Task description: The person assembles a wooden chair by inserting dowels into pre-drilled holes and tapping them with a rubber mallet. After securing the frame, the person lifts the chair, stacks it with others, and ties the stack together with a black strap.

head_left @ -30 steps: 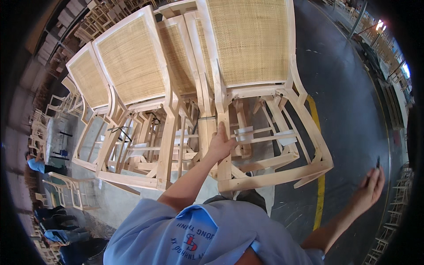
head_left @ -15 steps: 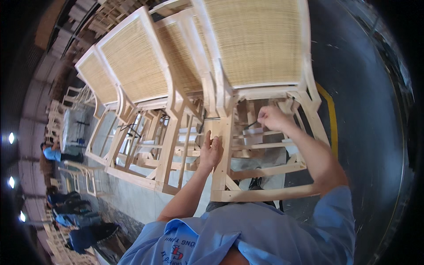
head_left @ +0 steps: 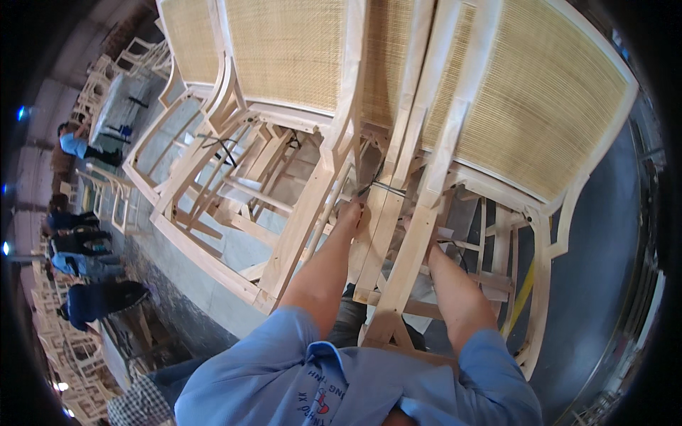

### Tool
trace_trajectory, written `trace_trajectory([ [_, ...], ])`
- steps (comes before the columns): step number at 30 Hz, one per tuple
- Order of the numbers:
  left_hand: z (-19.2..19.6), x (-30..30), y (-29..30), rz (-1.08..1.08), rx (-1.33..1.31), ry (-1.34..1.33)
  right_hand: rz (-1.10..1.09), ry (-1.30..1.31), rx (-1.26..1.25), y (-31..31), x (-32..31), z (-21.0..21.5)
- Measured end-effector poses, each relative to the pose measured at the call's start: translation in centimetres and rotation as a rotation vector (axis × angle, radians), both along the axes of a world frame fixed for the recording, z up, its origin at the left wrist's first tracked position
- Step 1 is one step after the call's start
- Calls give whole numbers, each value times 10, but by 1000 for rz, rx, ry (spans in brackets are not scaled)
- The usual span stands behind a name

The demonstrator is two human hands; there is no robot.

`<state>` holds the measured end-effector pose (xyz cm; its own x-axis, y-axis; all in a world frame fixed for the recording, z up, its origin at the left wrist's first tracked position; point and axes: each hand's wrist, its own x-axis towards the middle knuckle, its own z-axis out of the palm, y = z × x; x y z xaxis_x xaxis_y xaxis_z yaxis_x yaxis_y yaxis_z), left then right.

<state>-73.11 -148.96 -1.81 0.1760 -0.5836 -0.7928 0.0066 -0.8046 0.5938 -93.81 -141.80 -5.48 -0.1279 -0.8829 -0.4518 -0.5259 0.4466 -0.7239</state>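
Light wooden chair frames with woven cane backs stand packed side by side before me. My left hand (head_left: 353, 211) reaches in beside the paired seat rails (head_left: 380, 220) of the middle chairs, and its fingers are mostly hidden. A thin black tie (head_left: 388, 188) runs across those rails just above it. My right hand (head_left: 410, 219) is low in the gap between the paired rails and the side rail (head_left: 406, 273) of the right-hand chair. That rail and the shadow cover most of it. The right-hand cane back (head_left: 550, 99) leans over to the right.
More cane-backed chairs (head_left: 284, 53) stand to the left, with black ties (head_left: 222, 148) on their frames. Several people (head_left: 106, 298) work at the far left among stacked wooden frames (head_left: 78, 355). Dark floor with a yellow line (head_left: 524, 295) lies on the right.
My right hand has moved left and down, into the gap beside the paired rails. My left hand has gone from lying on the rail to beside it. The right-hand chair now tilts to the right.
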Motion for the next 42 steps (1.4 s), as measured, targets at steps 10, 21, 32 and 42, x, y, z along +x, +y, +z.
trace_trajectory([
  [10, -65, 3, -33, -69, 315, 736, 130, 154, -42, -45, 13, 5],
  [21, -72, 4, -31, -192, 378, 875, 32, 100, -129, -46, 11, -10],
  [32, -36, 12, -28, -405, -238, -657, -11, -433, -174, -16, -45, -31],
  [42, 37, 3, 27, -378, -581, -799, 426, 227, -8, 10, -118, 164],
])
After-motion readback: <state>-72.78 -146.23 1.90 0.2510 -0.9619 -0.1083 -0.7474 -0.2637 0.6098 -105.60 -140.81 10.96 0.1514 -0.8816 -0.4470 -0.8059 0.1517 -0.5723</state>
